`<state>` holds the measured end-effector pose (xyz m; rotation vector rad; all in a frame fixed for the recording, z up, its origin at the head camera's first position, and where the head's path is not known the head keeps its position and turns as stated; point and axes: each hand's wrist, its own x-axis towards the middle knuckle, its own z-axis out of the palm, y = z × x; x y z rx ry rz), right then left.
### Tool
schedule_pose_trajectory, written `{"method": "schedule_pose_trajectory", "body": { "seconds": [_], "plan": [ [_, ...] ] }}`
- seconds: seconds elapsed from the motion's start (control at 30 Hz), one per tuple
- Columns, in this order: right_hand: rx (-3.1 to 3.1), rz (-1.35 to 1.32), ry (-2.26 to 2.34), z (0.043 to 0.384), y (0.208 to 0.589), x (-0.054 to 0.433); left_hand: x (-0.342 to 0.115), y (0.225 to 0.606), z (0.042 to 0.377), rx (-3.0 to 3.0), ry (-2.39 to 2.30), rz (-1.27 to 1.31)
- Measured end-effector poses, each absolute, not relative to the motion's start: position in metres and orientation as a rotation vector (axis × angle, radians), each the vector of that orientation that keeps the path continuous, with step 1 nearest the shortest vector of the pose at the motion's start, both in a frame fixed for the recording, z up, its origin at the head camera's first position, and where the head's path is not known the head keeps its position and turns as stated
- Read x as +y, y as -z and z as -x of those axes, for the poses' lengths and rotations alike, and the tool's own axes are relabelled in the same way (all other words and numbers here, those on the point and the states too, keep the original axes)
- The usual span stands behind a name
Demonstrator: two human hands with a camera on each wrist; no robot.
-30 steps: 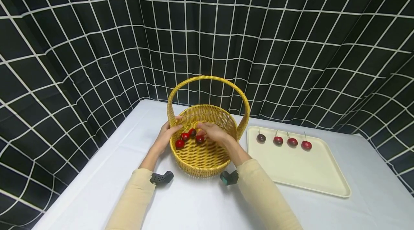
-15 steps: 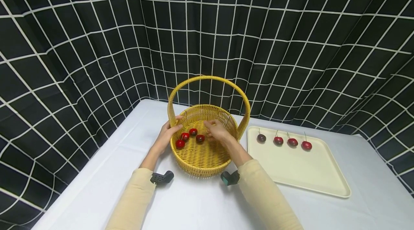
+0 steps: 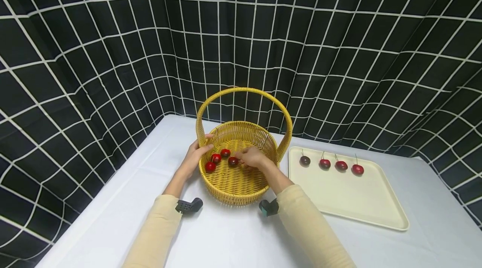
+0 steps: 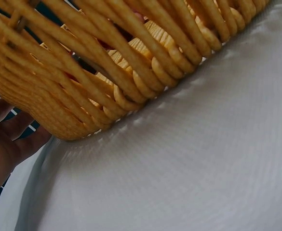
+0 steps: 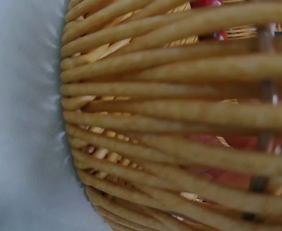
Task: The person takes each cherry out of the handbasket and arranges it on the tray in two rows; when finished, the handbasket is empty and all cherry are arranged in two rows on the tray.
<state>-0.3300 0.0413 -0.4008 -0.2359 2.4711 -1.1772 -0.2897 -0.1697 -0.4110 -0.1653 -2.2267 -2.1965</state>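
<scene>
A round yellow wicker basket [image 3: 237, 184] with a tall arched handle stands on the table. My left hand [image 3: 193, 157] holds its left side, thumb over the rim; in the left wrist view its fingers [image 4: 27, 142] lie against the outer weave. Inside, several red cherries are grouped toward the left. My right hand [image 3: 255, 158] reaches into the basket, fingertips at the rightmost dark red cherry [image 3: 233, 162]. Whether they pinch it or its stem is too small to tell. Wicker strands [image 5: 169, 115] mostly screen this hand in the right wrist view.
To the right lies a cream tray [image 3: 361, 201] with several stemmed cherries in a row along its far side, one being darker [image 3: 305, 161]. A white cloth [image 3: 226, 243] covers the table. Black curtains with a white grid [image 3: 256, 42] hang behind and at the sides.
My right hand drew back rightward from the rightmost cherry in the basket, then came down beside it again. The left hand keeps its place on the basket, and the cherries look unmoved.
</scene>
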Motion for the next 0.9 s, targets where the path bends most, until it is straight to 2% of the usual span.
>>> {"method": "schedule_pose_trajectory", "body": {
  "seconds": [0.33,0.6,0.9],
  "plan": [
    [2.59,0.375,0.888,0.3347,0.406,0.0407,-0.1684,0.4109,0.2904,-2.227,2.192,0.163],
    [2.55,0.577,0.879,0.3349,0.4037,0.0409,-0.1685,0.4122,0.29,-2.222,2.192,0.17],
    [2.341,0.5,1.298,0.3349,0.4029,0.0386,-0.1685,0.4126,0.2895,-2.209,2.204,0.17]
  ]
}}
